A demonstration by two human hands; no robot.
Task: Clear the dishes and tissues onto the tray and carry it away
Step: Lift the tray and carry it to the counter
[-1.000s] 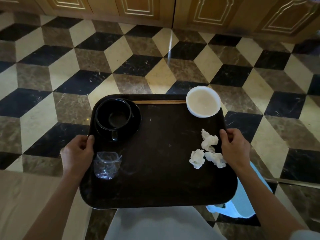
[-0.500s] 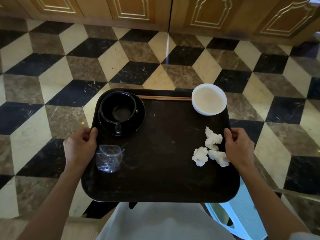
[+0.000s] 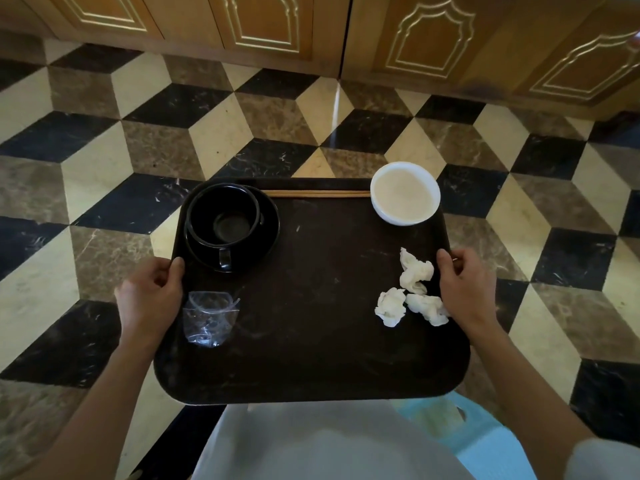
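While aloft, fingers curled round tray

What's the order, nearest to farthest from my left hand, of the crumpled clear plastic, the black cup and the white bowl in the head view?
1. Crumpled clear plastic, right beside the left hand at the left edge of the tray.
2. Black cup, in the far left corner.
3. White bowl, across in the far right corner.

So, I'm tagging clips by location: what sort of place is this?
Likely a dining room, home or restaurant: polished marble floor, carved wooden cabinet doors, and a tray carrying a cup and bowl.
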